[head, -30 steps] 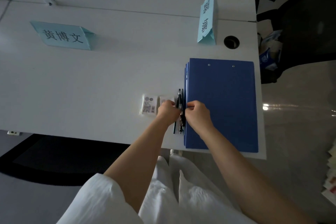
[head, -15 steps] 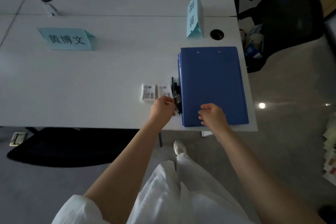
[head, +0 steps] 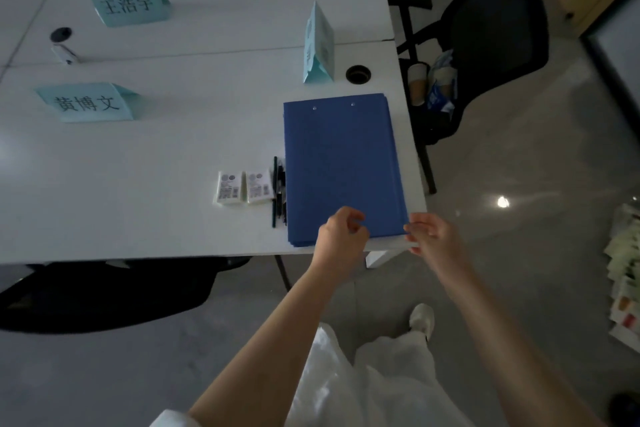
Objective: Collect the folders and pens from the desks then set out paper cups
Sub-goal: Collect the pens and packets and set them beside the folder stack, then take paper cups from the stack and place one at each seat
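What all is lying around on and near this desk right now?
Folders: a stack, blue, desk's near right corner.
Pens: a few, dark, against the stack's left edge.
Small packets: two, white, left of the pens.
Name cards: three, light teal, standing farther back.
Cable holes: two, black, in the white desk.
Office chair: one, black, right of the desk, holding cups and wrappers.
Left hand: over the stack's near edge.
Right hand: at its near right corner.
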